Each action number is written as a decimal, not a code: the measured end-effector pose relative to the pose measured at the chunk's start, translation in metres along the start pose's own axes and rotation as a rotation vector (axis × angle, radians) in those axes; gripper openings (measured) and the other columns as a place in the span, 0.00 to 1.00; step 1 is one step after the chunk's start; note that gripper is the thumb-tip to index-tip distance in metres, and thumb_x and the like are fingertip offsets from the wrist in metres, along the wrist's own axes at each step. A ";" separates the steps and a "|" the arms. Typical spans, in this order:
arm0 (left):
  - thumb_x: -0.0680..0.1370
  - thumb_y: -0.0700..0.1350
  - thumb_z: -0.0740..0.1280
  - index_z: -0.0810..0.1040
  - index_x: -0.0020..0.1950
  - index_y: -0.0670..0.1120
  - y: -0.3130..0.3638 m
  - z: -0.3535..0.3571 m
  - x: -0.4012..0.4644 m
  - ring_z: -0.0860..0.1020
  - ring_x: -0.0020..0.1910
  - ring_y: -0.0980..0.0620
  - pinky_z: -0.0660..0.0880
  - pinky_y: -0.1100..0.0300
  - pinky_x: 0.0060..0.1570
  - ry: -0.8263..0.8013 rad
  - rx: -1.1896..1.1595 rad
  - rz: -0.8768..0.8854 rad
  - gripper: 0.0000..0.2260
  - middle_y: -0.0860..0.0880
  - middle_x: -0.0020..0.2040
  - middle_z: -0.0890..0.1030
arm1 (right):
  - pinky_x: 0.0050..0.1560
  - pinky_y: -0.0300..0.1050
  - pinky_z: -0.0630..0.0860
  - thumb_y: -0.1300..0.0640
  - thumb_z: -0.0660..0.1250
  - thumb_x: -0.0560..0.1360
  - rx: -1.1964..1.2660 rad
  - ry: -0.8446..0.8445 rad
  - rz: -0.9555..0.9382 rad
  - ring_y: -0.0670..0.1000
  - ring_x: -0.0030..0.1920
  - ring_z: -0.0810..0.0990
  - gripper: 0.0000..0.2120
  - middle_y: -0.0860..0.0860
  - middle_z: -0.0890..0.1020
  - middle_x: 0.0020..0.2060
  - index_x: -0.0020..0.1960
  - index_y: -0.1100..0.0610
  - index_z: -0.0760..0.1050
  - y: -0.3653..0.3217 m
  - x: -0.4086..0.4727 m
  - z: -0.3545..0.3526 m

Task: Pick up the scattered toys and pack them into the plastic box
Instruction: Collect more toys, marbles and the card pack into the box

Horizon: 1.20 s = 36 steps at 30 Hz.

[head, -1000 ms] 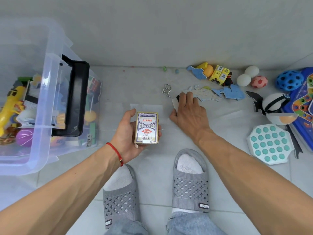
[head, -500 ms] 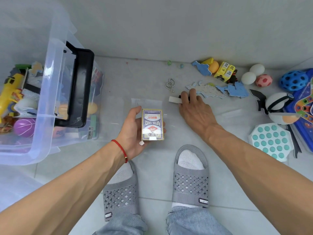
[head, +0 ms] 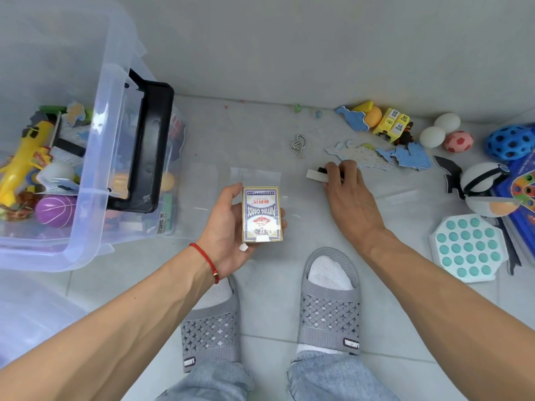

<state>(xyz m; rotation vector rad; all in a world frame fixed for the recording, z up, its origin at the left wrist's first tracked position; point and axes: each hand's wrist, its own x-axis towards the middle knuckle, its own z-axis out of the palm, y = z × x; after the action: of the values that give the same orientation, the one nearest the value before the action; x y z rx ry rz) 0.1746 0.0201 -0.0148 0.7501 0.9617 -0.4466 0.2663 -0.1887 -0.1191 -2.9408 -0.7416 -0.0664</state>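
Note:
My left hand (head: 228,227) holds a blue-and-white pack of playing cards (head: 261,214) above the floor, right of the clear plastic box (head: 95,157). The box has a black handle and holds several toys, among them a yellow figure and a purple ball. My right hand (head: 347,195) is down on the tiles, fingers curled round a small white-and-black block (head: 317,175). More toys lie scattered along the wall to the right.
A metal wire puzzle (head: 298,146) lies beyond the hands. Foam puzzle pieces (head: 405,157), a yellow toy bus (head: 392,125), white eggs (head: 432,136), a pink ball (head: 459,141), a blue ball (head: 509,143), a teal pop-it board (head: 469,250) and a board game (head: 524,195) crowd the right. My slippered feet (head: 330,299) stand below.
My right hand has closed round the white-and-black block and shifted it slightly right. The view has tilted, so the box sits lower left. My left hand keeps hold of the cards.

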 end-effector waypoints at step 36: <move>0.79 0.56 0.58 0.74 0.60 0.39 0.186 -0.055 -0.194 0.80 0.58 0.37 0.71 0.39 0.64 0.332 -0.097 0.671 0.22 0.38 0.63 0.79 | 0.28 0.37 0.69 0.57 0.67 0.81 1.782 -0.857 0.164 0.50 0.30 0.76 0.07 0.56 0.78 0.35 0.50 0.61 0.74 -0.261 0.181 -0.250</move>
<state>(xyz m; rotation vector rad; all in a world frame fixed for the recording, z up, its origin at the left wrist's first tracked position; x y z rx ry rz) 0.1641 0.1888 0.2010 1.0201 0.9628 0.3180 0.2980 0.0963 0.1666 -1.1570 -0.2308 1.1836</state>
